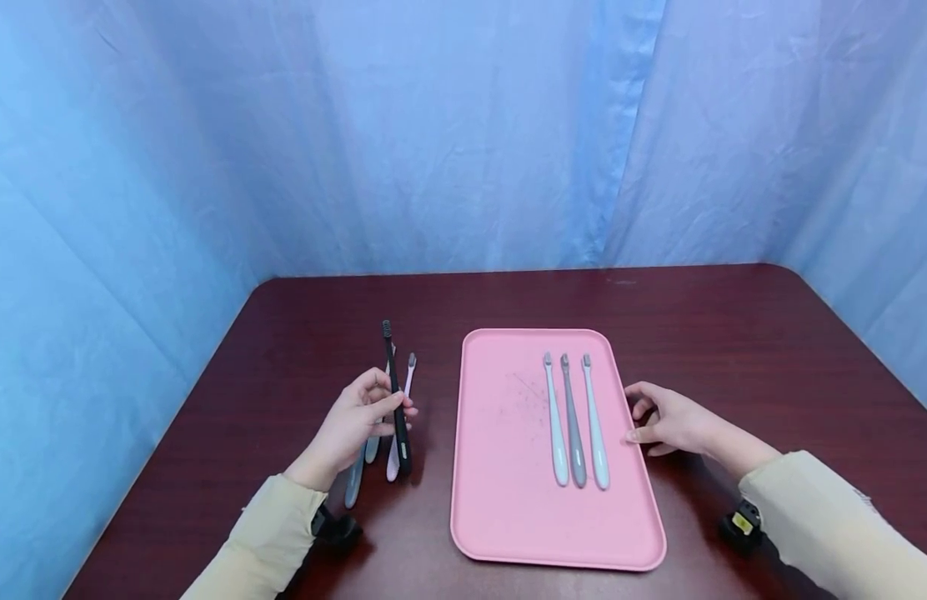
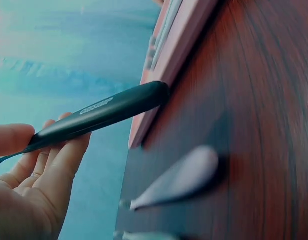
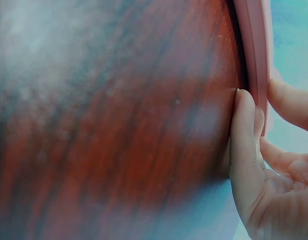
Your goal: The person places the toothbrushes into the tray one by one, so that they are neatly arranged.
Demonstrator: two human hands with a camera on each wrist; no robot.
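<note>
The left hand (image 1: 356, 422) pinches a black toothbrush (image 1: 395, 398) between thumb and curled fingers, lifted off the dark red table (image 1: 734, 333) with its bristled head pointing away from the person. The brush is slim and matte black, with pale lettering on its thick handle end, which the left wrist view shows hanging just beside the tray's edge. Under and beside that hand 3 more toothbrushes lie on the table: a pale pink one (image 1: 400, 425) just right of the fingers, plus a light grey one (image 1: 372, 448) and a darker grey-blue one (image 1: 354, 483), both partly hidden by the hand. In the middle sits 1 pink tray (image 1: 501, 467), holding 3 toothbrushes side by side, heads away: a light blue one (image 1: 555, 421), a grey one (image 1: 572, 425) and another light blue one (image 1: 593, 425). The right hand (image 1: 669, 419) rests on the table at the tray's right edge, fingers loosely bent and touching the rim, grasping nothing
</note>
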